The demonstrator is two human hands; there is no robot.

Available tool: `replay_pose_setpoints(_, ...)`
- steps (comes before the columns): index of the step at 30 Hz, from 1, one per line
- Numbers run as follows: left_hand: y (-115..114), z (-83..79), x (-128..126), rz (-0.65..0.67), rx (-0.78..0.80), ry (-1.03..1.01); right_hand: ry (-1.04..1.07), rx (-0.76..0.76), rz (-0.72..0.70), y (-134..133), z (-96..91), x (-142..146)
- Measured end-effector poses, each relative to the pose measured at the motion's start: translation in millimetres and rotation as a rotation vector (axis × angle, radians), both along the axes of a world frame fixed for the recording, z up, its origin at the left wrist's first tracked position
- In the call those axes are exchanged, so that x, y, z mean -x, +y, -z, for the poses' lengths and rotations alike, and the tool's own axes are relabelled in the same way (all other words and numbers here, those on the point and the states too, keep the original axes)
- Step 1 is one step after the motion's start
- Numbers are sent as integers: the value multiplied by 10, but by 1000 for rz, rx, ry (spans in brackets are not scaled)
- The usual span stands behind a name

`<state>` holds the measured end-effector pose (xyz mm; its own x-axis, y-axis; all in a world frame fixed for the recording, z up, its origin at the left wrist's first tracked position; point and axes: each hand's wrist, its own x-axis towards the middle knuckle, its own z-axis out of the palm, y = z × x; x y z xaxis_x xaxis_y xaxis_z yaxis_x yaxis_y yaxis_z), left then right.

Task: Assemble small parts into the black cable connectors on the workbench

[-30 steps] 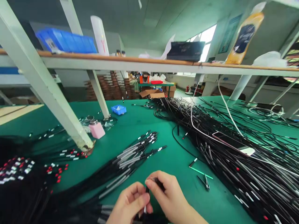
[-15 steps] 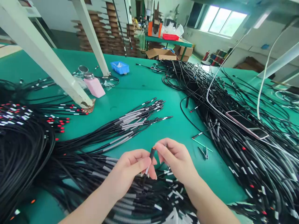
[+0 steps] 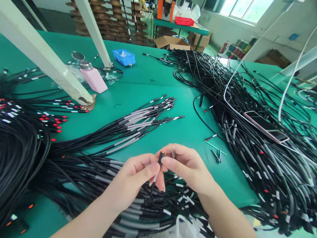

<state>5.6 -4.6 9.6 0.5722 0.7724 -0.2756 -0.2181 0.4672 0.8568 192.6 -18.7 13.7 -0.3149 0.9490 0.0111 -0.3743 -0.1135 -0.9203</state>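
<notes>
My left hand (image 3: 138, 175) is closed on a black cable (image 3: 156, 178) just below its end, thumb on top, with a white label near the grip. The cable's black end piece (image 3: 160, 158) points up and shows orange at its tip. My right hand (image 3: 184, 167) pinches this end piece between thumb and forefinger. A small shiny piece (image 3: 173, 153), too small to name, shows among the right fingers. Below both hands lie many black cables (image 3: 138, 215) with grey ribbed sleeves and white labels.
Cable bundles with red tips (image 3: 22, 158) lie left, and a large cable heap (image 3: 237, 132) lies right, with a phone (image 3: 266, 126) on it. Tweezers (image 3: 217, 156), a pink bottle (image 3: 93, 79), a blue tray (image 3: 123, 59) and a white post (image 3: 49, 53) stand or lie around.
My right thumb and forefinger have moved in onto the end piece, from its tip to its side. The view has tilted slightly downward. The left hand keeps its grip.
</notes>
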Motion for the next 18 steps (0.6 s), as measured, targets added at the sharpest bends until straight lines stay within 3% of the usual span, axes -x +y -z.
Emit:
replay_pose_setpoints(6, -2, 30, -28, -2, 46, -53, 90, -35, -53, -22, 63, -1)
replay_pose_setpoints(10, -4, 36, -13, -2, 16, -45, 83, -16, -67, -20, 60, 2)
replay_pose_setpoints(18, 1, 2, -10, -27, 142, -98, 14, 29, -27, -41, -7, -2)
